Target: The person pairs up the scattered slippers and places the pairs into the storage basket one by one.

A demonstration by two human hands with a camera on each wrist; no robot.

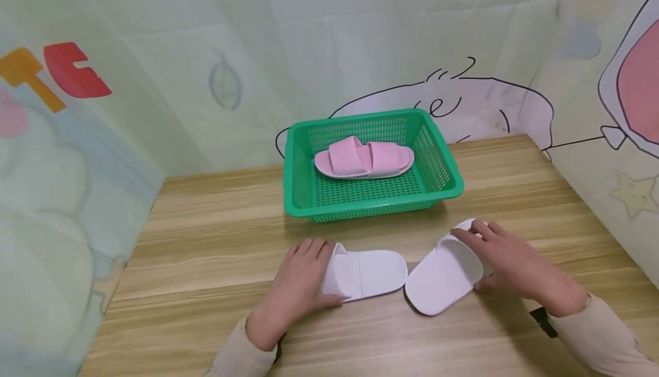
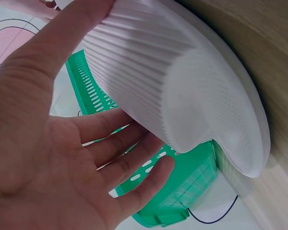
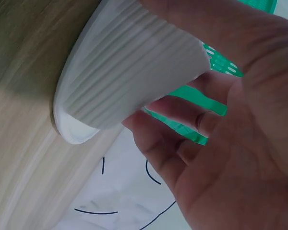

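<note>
Two white slippers lie on the wooden table, their heel ends close together. Over the ribbed strap of the left slipper (image 1: 381,271), my left hand (image 1: 304,277) spans across with its thumb on the near side and fingers on the far side. The left wrist view shows that strap (image 2: 139,62) between thumb and fingers. My right hand (image 1: 507,257) grips the right slipper (image 1: 440,282) at its strap, and this slipper lies at a slant. Close up, the right wrist view shows fingers and thumb about the ribbed strap (image 3: 139,67).
Behind the slippers stands a green plastic basket (image 1: 373,206) with perforated walls. Inside it, a pair of pink slippers (image 1: 386,157) lies along the back. A printed cloth backdrop (image 1: 206,51) rises behind and at both sides of the wooden table (image 1: 216,234).
</note>
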